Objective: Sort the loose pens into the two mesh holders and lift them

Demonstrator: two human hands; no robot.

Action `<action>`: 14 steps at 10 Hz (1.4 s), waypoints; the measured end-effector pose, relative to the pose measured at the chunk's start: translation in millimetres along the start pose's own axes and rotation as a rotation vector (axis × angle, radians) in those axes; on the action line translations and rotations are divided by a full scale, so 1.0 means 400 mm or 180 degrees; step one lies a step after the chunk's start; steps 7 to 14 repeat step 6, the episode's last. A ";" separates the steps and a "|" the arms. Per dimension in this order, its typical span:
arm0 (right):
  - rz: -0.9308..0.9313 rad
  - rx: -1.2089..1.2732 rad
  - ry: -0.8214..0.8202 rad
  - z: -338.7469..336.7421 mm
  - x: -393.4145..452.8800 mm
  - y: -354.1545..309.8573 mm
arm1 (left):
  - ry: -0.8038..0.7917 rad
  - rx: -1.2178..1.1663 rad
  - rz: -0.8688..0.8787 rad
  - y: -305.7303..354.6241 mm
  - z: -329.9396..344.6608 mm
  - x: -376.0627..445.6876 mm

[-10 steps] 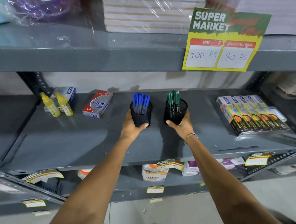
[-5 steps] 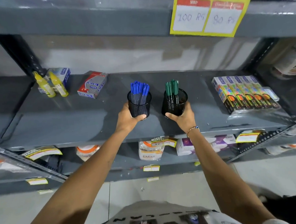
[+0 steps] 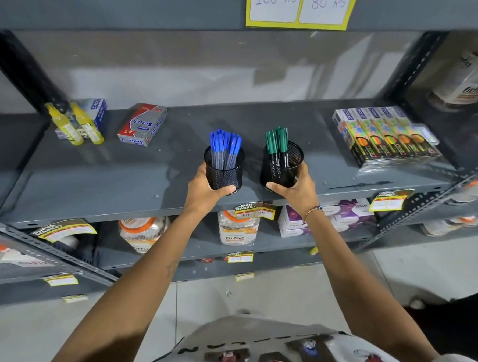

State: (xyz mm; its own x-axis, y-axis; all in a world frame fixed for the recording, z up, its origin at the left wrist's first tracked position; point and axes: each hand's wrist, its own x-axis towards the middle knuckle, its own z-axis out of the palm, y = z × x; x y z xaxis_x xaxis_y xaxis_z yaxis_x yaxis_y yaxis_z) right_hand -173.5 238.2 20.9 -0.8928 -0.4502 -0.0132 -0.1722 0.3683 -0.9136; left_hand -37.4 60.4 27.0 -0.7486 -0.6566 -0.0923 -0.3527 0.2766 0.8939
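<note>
Two black mesh holders sit near the front edge of the grey shelf (image 3: 98, 186). The left mesh holder (image 3: 226, 171) is full of blue pens (image 3: 226, 146) standing upright. The right mesh holder (image 3: 283, 168) carries several green pens (image 3: 277, 140). My left hand (image 3: 203, 191) wraps the left holder from its left side, thumb across the base. My right hand (image 3: 297, 190) grips the right holder from the right and below. Whether the holders touch the shelf or hang just above it I cannot tell.
Two yellow bottles (image 3: 73, 125) and a blue box stand at the shelf's back left, with a red and silver box (image 3: 143, 125) beside them. Colourful packs (image 3: 383, 135) lie at the right. A yellow price tag (image 3: 302, 5) hangs from the shelf above. Jars (image 3: 238, 228) fill the lower shelf.
The camera has tilted down, so the shelf sits higher in view and my shirt shows at the bottom. Both hands keep their grip on the holders, which have come closer to the front edge.
</note>
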 end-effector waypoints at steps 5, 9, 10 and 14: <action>0.0043 -0.0224 0.0044 -0.014 -0.069 0.014 | -0.0075 0.0212 -0.0061 0.018 -0.001 -0.082; -0.0124 -0.0623 0.0350 -0.009 -0.124 0.017 | 0.0092 0.0385 0.0072 0.030 0.003 -0.134; -0.0124 -0.0623 0.0350 -0.009 -0.124 0.017 | 0.0092 0.0385 0.0072 0.030 0.003 -0.134; -0.0124 -0.0623 0.0350 -0.009 -0.124 0.017 | 0.0092 0.0385 0.0072 0.030 0.003 -0.134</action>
